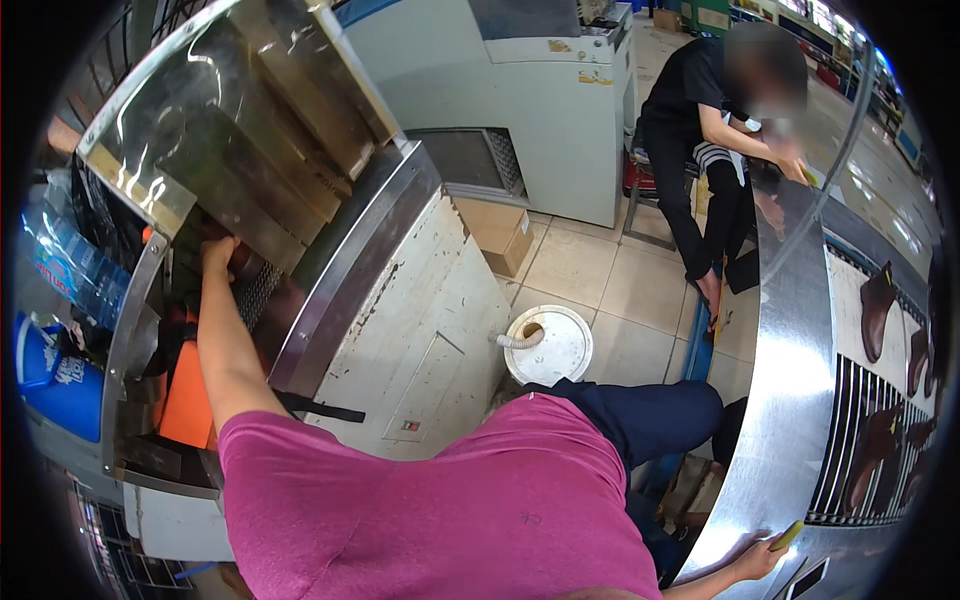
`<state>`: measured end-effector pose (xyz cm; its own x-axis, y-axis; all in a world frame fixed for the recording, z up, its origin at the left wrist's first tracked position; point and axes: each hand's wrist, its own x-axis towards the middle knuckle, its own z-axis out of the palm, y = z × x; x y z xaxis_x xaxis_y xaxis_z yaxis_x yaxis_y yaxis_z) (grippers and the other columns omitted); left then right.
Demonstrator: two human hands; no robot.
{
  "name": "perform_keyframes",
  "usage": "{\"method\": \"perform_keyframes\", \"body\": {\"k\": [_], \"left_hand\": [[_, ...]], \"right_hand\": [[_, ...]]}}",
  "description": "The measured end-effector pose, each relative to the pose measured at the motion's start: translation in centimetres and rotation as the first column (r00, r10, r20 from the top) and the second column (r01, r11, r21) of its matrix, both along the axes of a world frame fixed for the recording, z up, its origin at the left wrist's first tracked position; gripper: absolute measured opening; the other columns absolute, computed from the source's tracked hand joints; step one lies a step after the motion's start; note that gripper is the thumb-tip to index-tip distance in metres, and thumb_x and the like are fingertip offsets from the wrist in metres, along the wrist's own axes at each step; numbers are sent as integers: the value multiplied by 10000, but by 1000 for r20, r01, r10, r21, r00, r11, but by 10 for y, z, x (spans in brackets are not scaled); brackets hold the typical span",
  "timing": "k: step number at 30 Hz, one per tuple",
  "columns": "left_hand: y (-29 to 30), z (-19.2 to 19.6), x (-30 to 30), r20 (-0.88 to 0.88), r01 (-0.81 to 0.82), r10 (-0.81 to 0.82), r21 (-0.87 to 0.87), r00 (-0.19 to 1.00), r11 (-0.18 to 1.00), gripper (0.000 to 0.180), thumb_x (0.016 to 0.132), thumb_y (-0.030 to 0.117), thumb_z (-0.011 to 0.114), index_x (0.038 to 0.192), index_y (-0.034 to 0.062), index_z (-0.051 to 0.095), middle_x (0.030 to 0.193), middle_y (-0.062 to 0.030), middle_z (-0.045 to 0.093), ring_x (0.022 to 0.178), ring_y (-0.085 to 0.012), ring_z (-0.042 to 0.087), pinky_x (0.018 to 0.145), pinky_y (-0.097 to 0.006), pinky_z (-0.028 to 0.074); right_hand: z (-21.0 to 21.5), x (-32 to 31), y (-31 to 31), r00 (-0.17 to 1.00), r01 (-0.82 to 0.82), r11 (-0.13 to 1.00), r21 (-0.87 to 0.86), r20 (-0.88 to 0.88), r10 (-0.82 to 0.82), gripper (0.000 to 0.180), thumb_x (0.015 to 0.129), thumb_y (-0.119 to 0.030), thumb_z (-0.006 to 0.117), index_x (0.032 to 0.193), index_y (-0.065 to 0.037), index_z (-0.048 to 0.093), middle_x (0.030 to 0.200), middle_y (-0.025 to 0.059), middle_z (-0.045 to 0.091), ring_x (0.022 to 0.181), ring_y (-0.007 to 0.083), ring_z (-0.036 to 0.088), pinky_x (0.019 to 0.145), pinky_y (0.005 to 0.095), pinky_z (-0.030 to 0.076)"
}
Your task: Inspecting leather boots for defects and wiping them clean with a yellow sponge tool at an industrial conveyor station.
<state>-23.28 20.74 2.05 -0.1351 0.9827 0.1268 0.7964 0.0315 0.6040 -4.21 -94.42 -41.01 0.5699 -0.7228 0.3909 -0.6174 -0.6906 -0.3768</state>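
Observation:
My left hand (220,254) reaches into the metal-sided machine at the left, just under its hanging clear flaps (255,120). Its fingers look curled against something dark reddish-brown, mostly hidden in shadow. Beneath it lies a dark mesh belt (257,300). Far to the right, my right hand (757,561) rests by the steel edge of the conveyor table (770,400), its fingers closed on a small yellow-green pad (788,536). Beyond that hand, brown shoes (877,312) stand on the conveyor, several of them over a rack of metal bars (840,440).
Across the aisle a seated co-worker (690,130) works with both hands at the table. A white lidded bucket (565,355) with a hose stands on the tiles beside a cardboard box (497,235). At far left are a water bottle (75,265) and a blue container (60,390).

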Motion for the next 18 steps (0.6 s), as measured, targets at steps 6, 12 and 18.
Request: {"method": "perform_keyframes", "body": {"k": [6, 12, 18], "left_hand": [[83, -18, 7, -158, -53, 89, 219, 983, 974, 655, 844, 480, 784, 1334, 56, 685, 1387, -198, 668, 1148, -424, 696, 926, -534, 577], [117, -94, 79, -121, -61, 114, 376, 986, 924, 692, 969, 432, 619, 1535, 68, 456, 1334, -273, 651, 1090, -481, 681, 860, -501, 606], [132, -53, 74, -746, 291, 241, 504, 621, 813, 588, 1017, 338, 571, 1508, 30, 473, 1288, -251, 674, 1095, -424, 692, 886, -452, 594]], "right_hand": [[0, 9, -4, 997, -70, 997, -18, 30, 70, 387, 1050, -488, 552, 1270, -192, 670, 994, 140, 768, 871, 432, 706, 717, 557, 521], [38, -19, 7, 984, -112, 759, -642, 35, 174, 605, 882, -383, 620, 1480, -290, 621, 1203, 14, 730, 584, 237, 665, 493, 363, 517], [21, 10, 4, 993, -58, 933, -355, -115, 18, 419, 939, -389, 635, 1286, -156, 653, 1095, 141, 730, 844, 387, 690, 691, 502, 534]]}}
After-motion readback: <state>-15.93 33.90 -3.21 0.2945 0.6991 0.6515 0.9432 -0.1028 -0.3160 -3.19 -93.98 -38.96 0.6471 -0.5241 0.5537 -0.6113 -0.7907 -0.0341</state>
